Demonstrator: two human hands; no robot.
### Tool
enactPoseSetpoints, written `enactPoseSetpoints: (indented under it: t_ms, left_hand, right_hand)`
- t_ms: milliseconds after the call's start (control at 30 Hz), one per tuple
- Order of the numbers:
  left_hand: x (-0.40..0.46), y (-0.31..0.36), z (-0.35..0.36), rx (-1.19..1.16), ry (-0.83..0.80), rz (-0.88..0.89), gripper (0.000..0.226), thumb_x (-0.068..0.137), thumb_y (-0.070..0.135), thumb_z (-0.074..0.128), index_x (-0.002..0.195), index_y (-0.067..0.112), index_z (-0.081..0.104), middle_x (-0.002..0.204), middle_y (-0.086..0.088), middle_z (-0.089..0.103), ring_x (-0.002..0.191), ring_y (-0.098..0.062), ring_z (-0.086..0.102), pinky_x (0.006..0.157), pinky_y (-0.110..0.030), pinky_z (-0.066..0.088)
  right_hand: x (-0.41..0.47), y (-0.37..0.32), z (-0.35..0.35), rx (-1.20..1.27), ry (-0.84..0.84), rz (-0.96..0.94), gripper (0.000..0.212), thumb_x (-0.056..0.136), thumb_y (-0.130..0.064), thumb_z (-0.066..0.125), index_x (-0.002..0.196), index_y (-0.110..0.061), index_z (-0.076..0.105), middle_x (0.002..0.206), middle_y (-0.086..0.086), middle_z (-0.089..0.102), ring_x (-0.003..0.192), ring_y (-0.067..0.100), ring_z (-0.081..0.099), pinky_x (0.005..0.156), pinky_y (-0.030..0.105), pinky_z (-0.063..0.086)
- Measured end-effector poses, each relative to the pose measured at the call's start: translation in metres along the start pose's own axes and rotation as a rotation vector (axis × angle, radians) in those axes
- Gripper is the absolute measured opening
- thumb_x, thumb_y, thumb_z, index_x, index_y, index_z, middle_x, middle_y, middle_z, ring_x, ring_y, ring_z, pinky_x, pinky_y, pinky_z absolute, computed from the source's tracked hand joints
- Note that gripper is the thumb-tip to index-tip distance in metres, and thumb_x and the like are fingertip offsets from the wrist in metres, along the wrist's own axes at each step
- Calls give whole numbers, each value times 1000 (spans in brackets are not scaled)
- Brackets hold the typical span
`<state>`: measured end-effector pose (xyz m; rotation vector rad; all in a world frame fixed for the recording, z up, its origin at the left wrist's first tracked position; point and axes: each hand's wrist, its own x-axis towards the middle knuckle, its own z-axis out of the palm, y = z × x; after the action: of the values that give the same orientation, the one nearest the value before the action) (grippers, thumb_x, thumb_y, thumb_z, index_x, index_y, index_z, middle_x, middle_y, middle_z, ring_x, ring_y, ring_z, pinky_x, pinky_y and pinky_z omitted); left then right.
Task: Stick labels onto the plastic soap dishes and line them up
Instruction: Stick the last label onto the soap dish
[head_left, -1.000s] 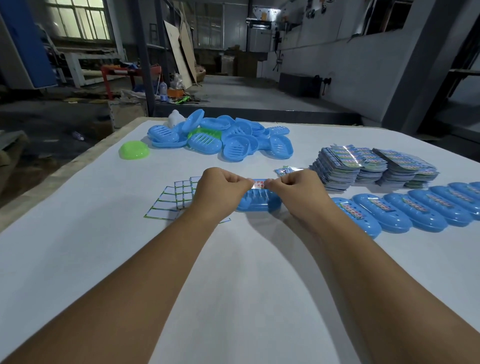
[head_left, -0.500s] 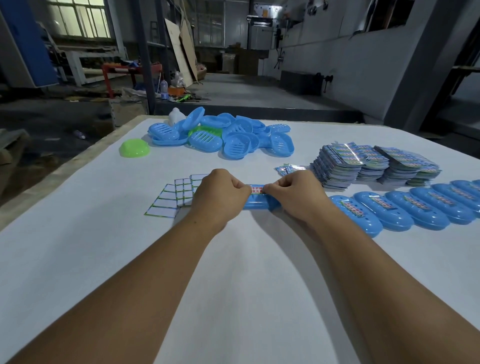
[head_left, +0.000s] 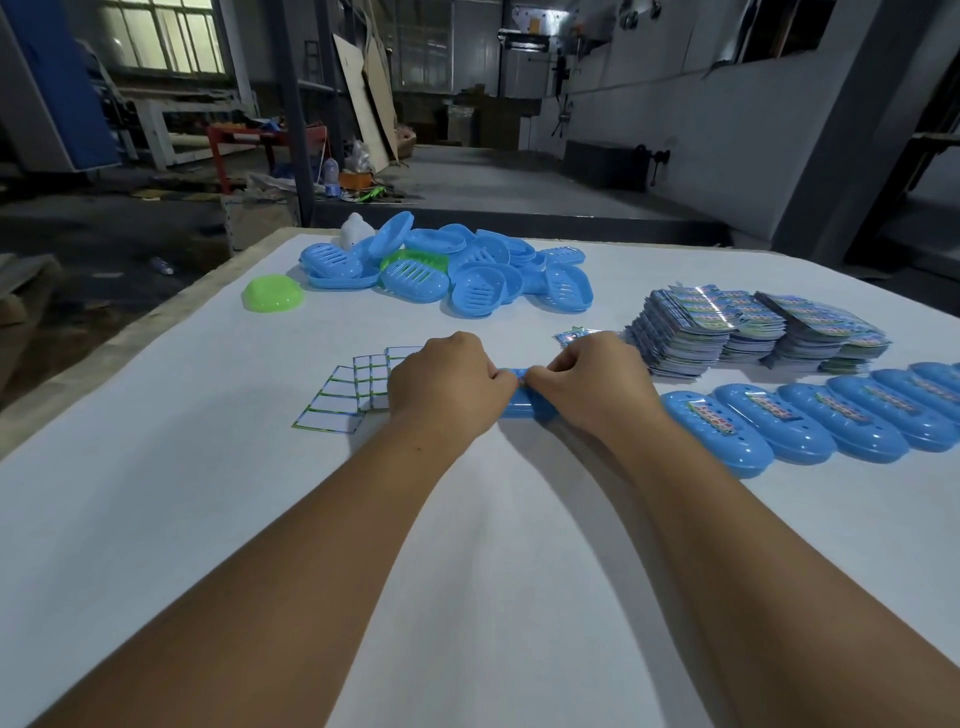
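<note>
A blue soap dish (head_left: 524, 406) lies on the white table between my hands, mostly hidden by them. My left hand (head_left: 447, 387) and my right hand (head_left: 589, 382) both have curled fingers on its top, meeting over a small colourful label (head_left: 521, 379) that barely shows. To the right, a row of several labelled blue dishes (head_left: 810, 421) lies side by side. A heap of unlabelled blue dishes (head_left: 467, 270) with a green one in it sits at the back.
Stacks of printed labels (head_left: 737, 327) stand at the right rear, one loose label (head_left: 571, 335) before them. Empty sticker backing sheets (head_left: 343, 400) lie left of my hands. A green dish part (head_left: 272, 293) sits near the table's left edge (head_left: 130, 338).
My hands have closed in toward each other over the dish, so the label is now almost fully covered. The dish has stayed in place.
</note>
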<state>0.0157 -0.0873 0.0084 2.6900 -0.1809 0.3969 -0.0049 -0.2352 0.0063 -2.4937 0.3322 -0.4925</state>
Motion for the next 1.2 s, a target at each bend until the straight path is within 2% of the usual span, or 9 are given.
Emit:
enactPoseSetpoints:
  t_ms: [167,267,333,467,567,633,733,933,1200]
  left_hand:
    - [3,-1,3,54,26,35,33,89,56,54,95,26,64,92,3,67,85,-25,61,66,-31,41]
    - [3,-3,2,80,14,34,40,89,61,54,105,24,52,90,3,58,83,-23,56,66,-32,41]
    - [3,-3,2,58,3,26,42,88,62,55,105,24,48,84,5,52,82,-23,54,65,-32,40]
    - [1,-6,5,-73,-21,5,34,90,56,58,102,28,43,76,10,43,83,-21,53,67,-32,39]
    - [2,-9,6,-141,-21,11,16,97,42,50,105,29,43,88,5,53,85,-23,55,70,-34,41]
    - [3,-11,5,-155,-18,18,6,101,34,42,105,29,42,91,3,54,86,-24,55,70,-35,40]
    - [2,-12,4,-149,-11,35,8,103,30,38,108,29,43,94,2,54,89,-25,56,72,-35,41]
    - [-3,-15,3,-167,-12,35,19,99,39,44,117,31,48,97,2,66,93,-26,61,78,-37,48]
    - [-1,-23,2,-181,-12,23,23,94,47,55,113,35,50,84,7,66,86,-20,62,73,-35,45]
  right_hand:
    - [5,-6,0,-131,22,0,43,76,-51,74,65,-10,68,58,4,63,64,25,61,50,28,39]
    - [7,-5,-5,-214,-6,20,53,74,-63,73,67,-14,54,62,1,52,65,24,52,49,28,30]
    - [6,-4,-6,-218,-19,4,51,76,-64,72,72,-18,51,66,-4,48,72,21,49,53,30,32]
    - [0,0,-3,-101,-37,-164,40,89,-50,68,118,-23,65,113,-3,62,106,18,58,81,31,42]
    - [-7,-5,-2,22,-141,-305,39,89,-34,67,127,-29,65,129,-7,63,116,13,57,87,24,38]
    - [-11,-8,-3,8,-228,-370,42,85,-30,67,127,-32,66,130,-9,63,117,13,57,92,26,42]
    - [-18,-8,-10,-134,-251,-410,39,84,-43,68,123,-37,69,128,-11,63,120,20,57,98,40,48]
    - [-32,6,-35,-417,-106,-205,51,79,-70,55,118,-38,64,123,-6,62,113,25,59,89,38,46]
    - [-45,22,-58,-499,-34,29,45,76,-60,60,100,-24,70,113,5,57,104,34,48,82,38,40]
